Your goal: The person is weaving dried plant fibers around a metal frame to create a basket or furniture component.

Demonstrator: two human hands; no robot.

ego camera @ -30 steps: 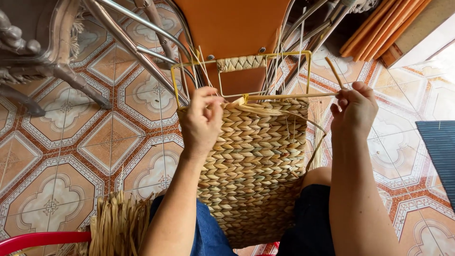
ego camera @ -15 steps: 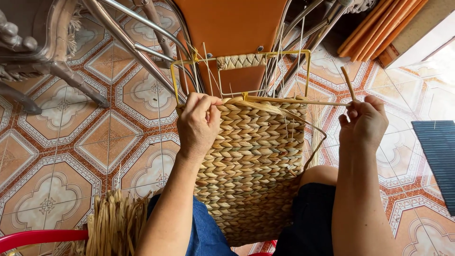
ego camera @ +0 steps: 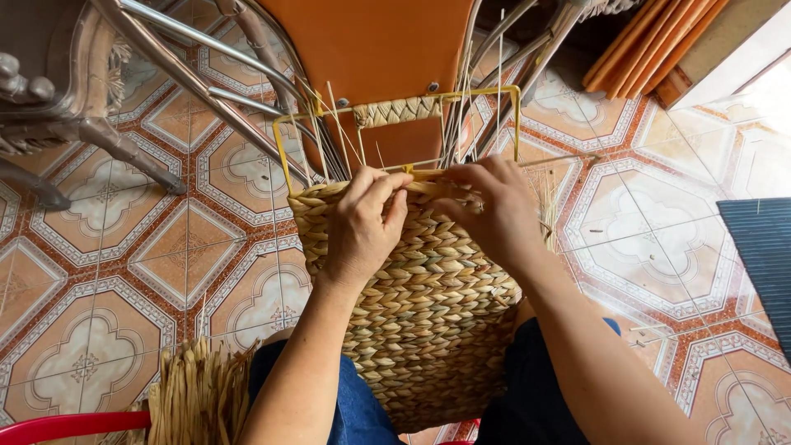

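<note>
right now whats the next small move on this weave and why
Probably press the newest strand down snug. Both the left hand and right hand sit on the top edge of the woven basket panel, where the yellow wire frame and thin upright stakes are still bare above.

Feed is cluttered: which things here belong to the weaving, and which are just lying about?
In use:
left hand
right hand
woven basket
yellow wire frame

Lying about:
loose straw bundle
metal chair legs
orange slats
dark mat
</note>
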